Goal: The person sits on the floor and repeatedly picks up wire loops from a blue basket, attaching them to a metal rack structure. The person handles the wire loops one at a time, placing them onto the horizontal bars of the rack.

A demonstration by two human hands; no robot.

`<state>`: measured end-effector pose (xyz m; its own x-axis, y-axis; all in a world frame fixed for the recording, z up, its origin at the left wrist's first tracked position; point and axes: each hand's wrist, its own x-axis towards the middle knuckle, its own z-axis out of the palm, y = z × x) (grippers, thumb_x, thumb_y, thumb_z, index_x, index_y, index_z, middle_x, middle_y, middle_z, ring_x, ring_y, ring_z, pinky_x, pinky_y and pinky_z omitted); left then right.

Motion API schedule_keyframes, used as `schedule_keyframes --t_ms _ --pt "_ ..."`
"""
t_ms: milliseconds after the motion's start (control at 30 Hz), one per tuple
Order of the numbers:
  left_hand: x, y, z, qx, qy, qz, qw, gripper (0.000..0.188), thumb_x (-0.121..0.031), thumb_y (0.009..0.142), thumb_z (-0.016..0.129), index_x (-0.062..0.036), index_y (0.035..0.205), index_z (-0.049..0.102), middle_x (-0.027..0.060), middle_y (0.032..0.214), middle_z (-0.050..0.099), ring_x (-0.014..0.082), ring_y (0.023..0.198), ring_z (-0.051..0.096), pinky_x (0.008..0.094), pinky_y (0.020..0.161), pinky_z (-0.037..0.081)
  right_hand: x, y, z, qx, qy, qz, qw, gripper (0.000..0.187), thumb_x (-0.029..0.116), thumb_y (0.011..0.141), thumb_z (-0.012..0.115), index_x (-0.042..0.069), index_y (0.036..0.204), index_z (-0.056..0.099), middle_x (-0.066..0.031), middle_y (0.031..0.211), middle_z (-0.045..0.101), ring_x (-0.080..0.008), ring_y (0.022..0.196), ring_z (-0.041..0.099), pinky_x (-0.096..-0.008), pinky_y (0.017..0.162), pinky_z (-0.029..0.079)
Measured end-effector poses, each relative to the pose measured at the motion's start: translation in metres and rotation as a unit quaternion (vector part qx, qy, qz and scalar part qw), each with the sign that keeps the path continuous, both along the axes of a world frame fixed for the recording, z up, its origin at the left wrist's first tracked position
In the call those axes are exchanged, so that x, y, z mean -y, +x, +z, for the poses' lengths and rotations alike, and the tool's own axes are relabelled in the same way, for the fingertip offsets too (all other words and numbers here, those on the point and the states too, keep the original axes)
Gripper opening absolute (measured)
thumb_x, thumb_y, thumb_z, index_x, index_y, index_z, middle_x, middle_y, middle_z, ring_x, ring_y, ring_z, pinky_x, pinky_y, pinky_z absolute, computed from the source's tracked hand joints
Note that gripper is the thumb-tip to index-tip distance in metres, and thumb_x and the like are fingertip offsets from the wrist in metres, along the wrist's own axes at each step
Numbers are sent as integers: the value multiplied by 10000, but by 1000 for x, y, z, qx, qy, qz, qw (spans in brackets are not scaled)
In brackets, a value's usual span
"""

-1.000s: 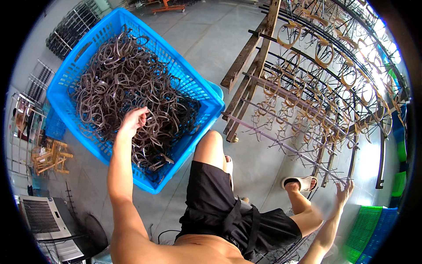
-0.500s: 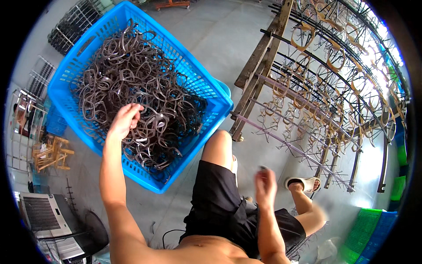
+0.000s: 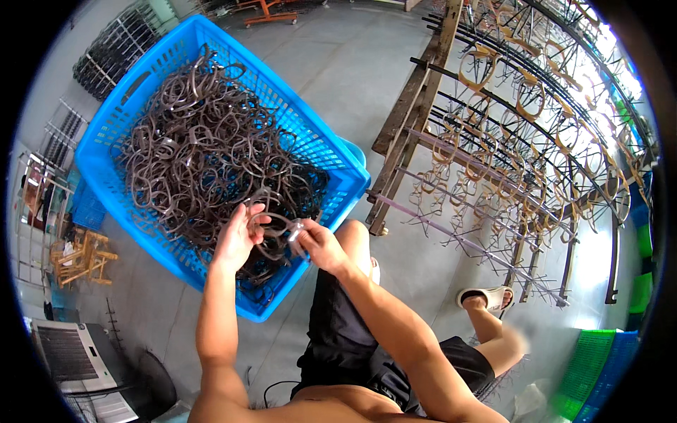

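Note:
A blue plastic basket (image 3: 282, 109) holds a tangled heap of dark brown eyeglass frames (image 3: 190, 141). Over the basket's near right part, my right hand (image 3: 321, 247) pinches the end of one eyeglass frame (image 3: 279, 220), which has a shiny, pale patch at the fingertips. My left hand (image 3: 236, 240) is close beside the other end of this piece, palm turned inward and fingers apart. Whether its fingertips touch the frame cannot be made out against the heap.
To the right stands a wooden rack (image 3: 412, 120) with rods carrying tan eyeglass frames (image 3: 529, 99). Green and blue baskets (image 3: 589, 366) are at the lower right. A yellowish wooden stool (image 3: 84, 257) and a grey machine (image 3: 70, 352) stand at left. My knee is beside the basket.
My right hand has moved from above my lap up and left to the basket, and now grips an eyeglass frame. My left hand has shifted right and nearer, its fingers spreading.

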<state>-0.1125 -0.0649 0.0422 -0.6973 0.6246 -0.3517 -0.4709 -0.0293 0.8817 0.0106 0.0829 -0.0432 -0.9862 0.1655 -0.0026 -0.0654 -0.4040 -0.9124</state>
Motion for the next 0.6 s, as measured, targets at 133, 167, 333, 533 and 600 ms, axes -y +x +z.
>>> schedule_keyframes --t_ms 133,167,333,533,600 --pt "-2 26 -22 -220 -4 65 973 87 -167 886 552 -83 863 547 -17 737 528 58 652 426 213 603 337 -12 31 39 108 -123 -79 983 289 288 979 404 30 938 529 -72 829 602 -156 716 607 -292 639 507" --pt "-9 32 -22 -204 52 79 974 71 -129 872 567 -85 839 523 -5 718 516 79 657 444 230 608 353 -17 38 41 108 -107 -97 984 309 296 980 399 26 917 534 -71 789 602 -149 673 605 -274 585 505" --pt "-48 64 2 -45 72 -48 995 242 -353 933 450 -125 988 507 59 757 588 120 594 495 234 520 376 -62 99 84 138 35 -152 978 296 256 966 434 2 851 533 -53 605 545 -127 543 564 -280 491 458" --pt "-103 133 16 68 37 -224 972 226 -193 878 549 -34 1037 572 56 750 634 96 548 527 206 455 368 -81 185 131 115 326 -83 935 157 135 920 462 0 924 542 -74 693 627 -123 571 622 -293 523 497" --pt "-114 151 11 175 82 -257 947 188 -127 890 517 -17 1031 572 46 739 596 95 552 534 189 437 368 -96 223 113 30 153 -28 987 247 91 874 579 5 1100 529 -89 862 639 -129 717 608 -305 626 500"
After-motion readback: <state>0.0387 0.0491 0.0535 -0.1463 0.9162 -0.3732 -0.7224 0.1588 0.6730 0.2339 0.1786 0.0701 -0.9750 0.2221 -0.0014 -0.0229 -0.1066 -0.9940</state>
